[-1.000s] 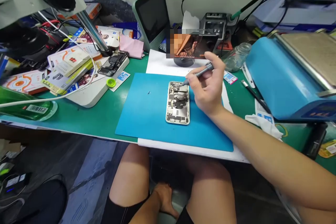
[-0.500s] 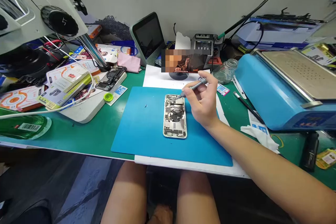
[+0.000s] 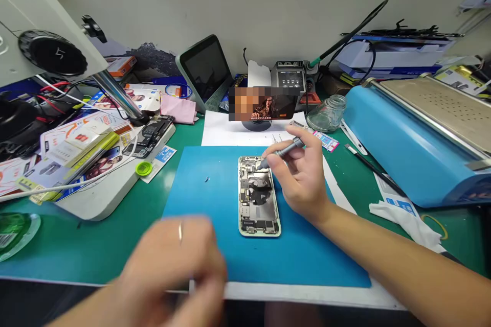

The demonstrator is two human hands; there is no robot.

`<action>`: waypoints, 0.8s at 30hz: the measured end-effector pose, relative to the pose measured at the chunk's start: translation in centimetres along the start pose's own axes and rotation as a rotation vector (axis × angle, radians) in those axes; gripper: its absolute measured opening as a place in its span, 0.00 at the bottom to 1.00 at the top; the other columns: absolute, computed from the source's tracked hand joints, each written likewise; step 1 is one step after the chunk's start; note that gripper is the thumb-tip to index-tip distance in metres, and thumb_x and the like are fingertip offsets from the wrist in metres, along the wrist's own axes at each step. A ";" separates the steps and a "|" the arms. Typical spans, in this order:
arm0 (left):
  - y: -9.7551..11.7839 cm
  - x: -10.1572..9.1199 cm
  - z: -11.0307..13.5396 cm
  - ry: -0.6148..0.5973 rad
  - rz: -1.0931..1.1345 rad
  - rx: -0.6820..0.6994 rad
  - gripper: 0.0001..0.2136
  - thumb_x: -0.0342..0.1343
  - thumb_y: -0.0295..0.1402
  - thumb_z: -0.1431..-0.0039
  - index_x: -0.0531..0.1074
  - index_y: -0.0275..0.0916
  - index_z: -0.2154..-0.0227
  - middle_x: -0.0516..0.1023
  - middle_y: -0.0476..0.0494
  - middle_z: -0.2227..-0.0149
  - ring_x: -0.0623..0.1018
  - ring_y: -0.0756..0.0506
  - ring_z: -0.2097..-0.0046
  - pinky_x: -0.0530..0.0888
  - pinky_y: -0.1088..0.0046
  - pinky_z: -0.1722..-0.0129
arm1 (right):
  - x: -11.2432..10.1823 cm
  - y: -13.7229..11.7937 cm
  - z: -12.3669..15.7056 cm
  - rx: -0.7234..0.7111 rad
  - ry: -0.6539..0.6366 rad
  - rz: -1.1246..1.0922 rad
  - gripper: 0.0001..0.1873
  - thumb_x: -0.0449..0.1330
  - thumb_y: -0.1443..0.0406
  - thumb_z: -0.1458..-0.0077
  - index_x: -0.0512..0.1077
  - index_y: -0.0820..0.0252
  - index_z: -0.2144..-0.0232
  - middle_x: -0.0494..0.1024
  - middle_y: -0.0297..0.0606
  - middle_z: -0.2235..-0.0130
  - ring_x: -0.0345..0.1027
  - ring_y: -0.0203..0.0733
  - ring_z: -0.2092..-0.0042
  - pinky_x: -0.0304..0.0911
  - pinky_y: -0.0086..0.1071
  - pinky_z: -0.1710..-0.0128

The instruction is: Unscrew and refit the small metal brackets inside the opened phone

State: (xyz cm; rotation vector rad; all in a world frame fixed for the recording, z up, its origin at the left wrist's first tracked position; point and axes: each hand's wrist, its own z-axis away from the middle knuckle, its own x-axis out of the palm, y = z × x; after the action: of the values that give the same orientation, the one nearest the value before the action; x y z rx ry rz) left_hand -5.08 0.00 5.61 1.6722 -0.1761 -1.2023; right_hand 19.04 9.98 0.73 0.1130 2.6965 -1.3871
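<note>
An opened smartphone [image 3: 260, 196] lies face up on the blue mat [image 3: 207, 204], its circuit boards and inner parts bare. My right hand [image 3: 301, 179] is closed round a grey screwdriver [image 3: 286, 150], whose tip points down at the upper part of the phone. Over the mat's front left corner is my left hand [image 3: 180, 260], with a ring on one finger. It is blurred, its fingers bent under and mostly hidden, so what they hold does not show. A tiny dark part [image 3: 207, 179] lies on the mat left of the phone.
Behind the mat a propped screen [image 3: 274, 104] plays a video. A glass jar [image 3: 326, 114] and a blue machine [image 3: 406, 148] stand to the right. A microscope [image 3: 49, 36] leans in at left above boxes and another opened phone [image 3: 151, 135]. A green lid [image 3: 143, 168] lies nearby.
My left hand has come into view from the lower left. The view has moved closer to the mat. My right hand still holds the screwdriver at the phone's upper part.
</note>
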 end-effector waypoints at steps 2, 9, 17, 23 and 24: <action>-2.0 -2.5 -3.8 0.449 -0.161 0.127 0.08 0.54 0.27 0.37 0.73 0.45 0.70 0.72 0.47 0.74 0.71 0.45 0.72 0.67 0.66 0.76 | -0.1 -0.2 0.2 -0.019 0.001 0.007 0.22 0.61 0.65 0.32 0.60 0.48 0.40 0.79 0.33 0.61 0.77 0.42 0.62 0.76 0.43 0.58; -6.1 -3.5 -10.4 0.741 -0.422 0.398 0.06 0.51 0.23 0.46 0.67 0.42 0.71 0.63 0.53 0.77 0.63 0.49 0.77 0.59 0.69 0.76 | -0.5 -0.4 -0.1 0.013 0.038 -0.007 0.22 0.61 0.68 0.32 0.62 0.49 0.40 0.80 0.33 0.62 0.77 0.40 0.63 0.75 0.38 0.64; -6.3 -3.0 -9.7 0.599 -0.415 0.261 0.07 0.53 0.25 0.43 0.73 0.38 0.63 0.67 0.51 0.73 0.66 0.48 0.72 0.61 0.69 0.73 | -1.0 -1.2 0.1 0.042 0.059 -0.044 0.20 0.61 0.68 0.31 0.65 0.45 0.41 0.81 0.34 0.63 0.77 0.42 0.64 0.77 0.39 0.66; -5.2 -2.9 -9.2 0.430 -0.466 0.389 0.19 0.63 0.49 0.42 0.63 0.41 0.68 0.67 0.48 0.68 0.65 0.46 0.67 0.61 0.65 0.68 | -1.4 -1.1 -0.1 0.020 0.093 -0.015 0.21 0.61 0.68 0.32 0.66 0.42 0.42 0.82 0.35 0.63 0.78 0.44 0.64 0.77 0.42 0.66; -5.0 -2.8 -9.0 0.359 -0.512 0.444 0.21 0.65 0.51 0.44 0.62 0.41 0.69 0.67 0.50 0.68 0.64 0.46 0.68 0.59 0.65 0.69 | -1.4 -1.1 -0.2 0.016 0.106 -0.009 0.20 0.61 0.69 0.32 0.67 0.42 0.42 0.81 0.35 0.63 0.78 0.44 0.64 0.77 0.42 0.66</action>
State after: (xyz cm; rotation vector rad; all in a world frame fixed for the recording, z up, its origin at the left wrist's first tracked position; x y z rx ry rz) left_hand -1.57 9.76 3.20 2.3915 0.2415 -1.2603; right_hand 20.32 9.48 1.86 0.1810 2.7741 -1.4450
